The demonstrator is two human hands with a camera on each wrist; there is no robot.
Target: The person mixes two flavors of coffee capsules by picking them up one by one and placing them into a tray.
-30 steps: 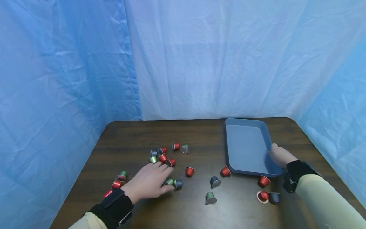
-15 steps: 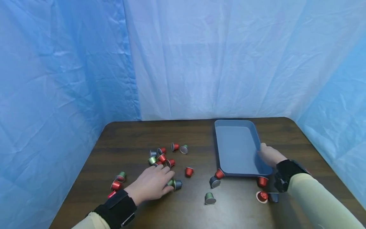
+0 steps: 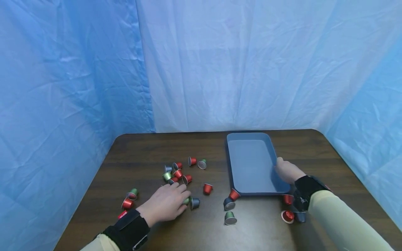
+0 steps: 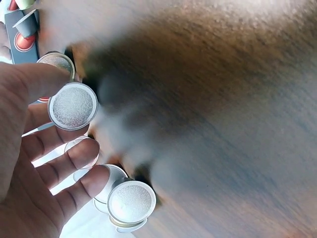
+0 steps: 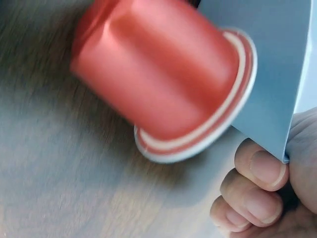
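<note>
My left hand (image 3: 166,204) rests low over the table among coffee capsules, its fingers loosely bent. A green capsule (image 3: 186,201) shows beside its fingers, with a dark capsule (image 3: 194,203) just right of that. Seen from the left wrist, one silver-lidded capsule (image 4: 73,105) lies between thumb and index finger, and other lids (image 4: 132,202) sit by the far fingertips. My right hand (image 3: 288,170) grips the right side of a blue-grey tray (image 3: 251,164), fingers curled under its rim. A red capsule (image 5: 163,69) looms close in the right wrist view, beside the tray.
Several red, green and dark capsules (image 3: 177,173) cluster beyond the left hand. A red capsule (image 3: 233,194) and a dark capsule (image 3: 229,204) lie at the tray's near left corner. Another red capsule (image 3: 287,216) lies under the right forearm. Blue sheets (image 3: 201,69) enclose the table.
The right hand has slid the tray leftward across the table. The red capsule at its near left corner has shifted left too, now against the dark one. My left hand has barely moved.
</note>
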